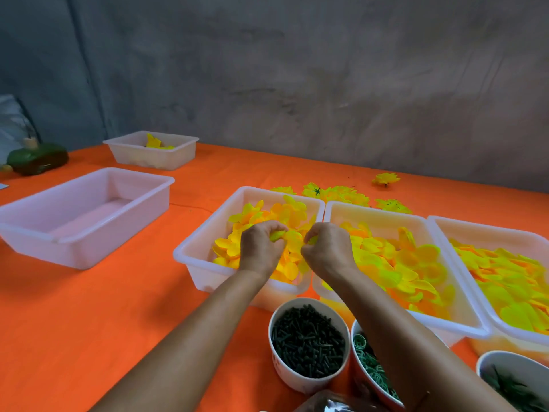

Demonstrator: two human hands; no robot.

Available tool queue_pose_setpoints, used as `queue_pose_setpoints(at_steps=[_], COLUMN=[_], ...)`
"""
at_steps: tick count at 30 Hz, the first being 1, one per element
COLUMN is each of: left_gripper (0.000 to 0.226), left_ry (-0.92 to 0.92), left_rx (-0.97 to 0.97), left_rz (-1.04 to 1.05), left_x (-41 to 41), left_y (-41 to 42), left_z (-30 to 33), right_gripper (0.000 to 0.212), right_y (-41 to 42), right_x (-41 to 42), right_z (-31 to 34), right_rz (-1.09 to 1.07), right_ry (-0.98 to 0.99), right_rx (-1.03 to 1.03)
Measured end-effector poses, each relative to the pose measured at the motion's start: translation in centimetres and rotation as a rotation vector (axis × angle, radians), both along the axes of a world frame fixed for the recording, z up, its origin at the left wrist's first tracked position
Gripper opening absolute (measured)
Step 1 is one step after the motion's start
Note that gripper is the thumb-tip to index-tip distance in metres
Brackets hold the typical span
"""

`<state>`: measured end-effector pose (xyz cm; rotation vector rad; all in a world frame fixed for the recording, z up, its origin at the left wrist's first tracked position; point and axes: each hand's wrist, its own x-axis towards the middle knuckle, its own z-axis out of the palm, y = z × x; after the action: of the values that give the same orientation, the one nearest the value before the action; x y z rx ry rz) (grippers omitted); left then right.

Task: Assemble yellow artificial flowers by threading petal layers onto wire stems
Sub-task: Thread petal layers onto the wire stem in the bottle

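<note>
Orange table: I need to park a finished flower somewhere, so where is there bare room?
Bare orange cloth lies near-left, below the empty tub. Another strip runs between that tub and the left petal tub, where both hands work. Crowded: the three petal tubs side by side and the cups in front of them.

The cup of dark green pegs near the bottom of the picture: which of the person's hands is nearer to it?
Right, narrowly. The right hand is almost straight beyond the cup of dark green pegs; the left hand is further off, to the cup's left. Both pinch yellow petals over the tray.
</note>
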<state>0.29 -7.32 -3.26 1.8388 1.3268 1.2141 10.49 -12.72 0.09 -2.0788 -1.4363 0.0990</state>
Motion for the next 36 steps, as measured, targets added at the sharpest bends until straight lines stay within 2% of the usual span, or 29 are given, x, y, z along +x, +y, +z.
queue_pose_setpoints(at_steps=[3, 5, 8, 10, 14, 18, 21, 22, 24, 25, 27, 28, 30, 33, 36], left_gripper=[0.010, 0.008, 0.010, 0.012, 0.025, 0.040, 0.050, 0.046, 0.026, 0.021, 0.046, 0.045, 0.020, 0.017, 0.012], left_ry=[0.008, 0.060, 0.124, 0.190, 0.348, 0.420, 0.511, 0.463, 0.167, -0.025, -0.285, -0.303, -0.325, -0.495, -0.560], left_rx=[0.024, 0.051, 0.021, -0.025, -0.081, -0.086, 0.089, 0.172, 0.245, 0.171, -0.094, -0.173, -0.237, -0.436, -0.581], left_rz=[-0.044, 0.017, 0.161, 0.184, 0.134, 0.039, 0.046, 0.064, 0.042, -0.056, -0.321, -0.419, -0.525, -0.539, -0.556], left_x=[0.3, 0.2, -0.1, -0.1, 0.4, 0.5, 0.5, 0.6, 0.9, 1.0, 1.1, 1.0, 1.1, 0.9, 0.6], left_y=[-0.3, -0.2, 0.1, 0.3, 0.2, 0.1, -0.9, -1.5, -2.8, -3.9, -6.2, -7.1, -8.5, -9.6, -10.1], left_z=[0.0, -0.1, -0.1, -0.2, -0.4, -0.2, 0.4, 0.9, 2.0, 2.9, 4.4, 4.7, 5.0, 5.7, 6.3], right_gripper=[0.022, 0.017, 0.009, 0.015, 0.018, 0.016, 0.016, 0.018, 0.019, 0.018, 0.017, 0.016, 0.016, 0.024, 0.021], right_y=[-0.3, -0.6, -1.3, -1.8, -3.0, -4.6, -5.7, -6.1, -6.8, -7.2, -7.9, -8.2, -9.0, -10.5, -11.8], right_x=[0.5, 0.7, 1.1, 1.7, 2.7, 3.8, 4.6, 4.8, 5.2, 5.3, 5.3, 5.3, 5.2, 5.3, 5.7], right_z=[0.4, 0.6, 1.2, 1.6, 2.0, 1.8, 1.5, 1.5, 1.6, 1.8, 2.0, 2.2, 2.5, 3.0, 3.3], right_rz=[0.000, 0.005, 0.020, 0.052, 0.116, 0.153, 0.161, 0.158, 0.146, 0.140, 0.136, 0.139, 0.157, 0.235, 0.295], right_ry=[0.029, 0.093, 0.259, 0.425, 0.885, 1.106, 1.153, 1.154, 1.157, 1.158, 1.148, 1.144, 1.155, 1.251, 1.311], right_rx=[-0.047, -0.090, -0.151, -0.137, -0.048, -0.044, 0.003, 0.024, 0.059, 0.074, 0.101, 0.110, 0.110, 0.094, 0.092])
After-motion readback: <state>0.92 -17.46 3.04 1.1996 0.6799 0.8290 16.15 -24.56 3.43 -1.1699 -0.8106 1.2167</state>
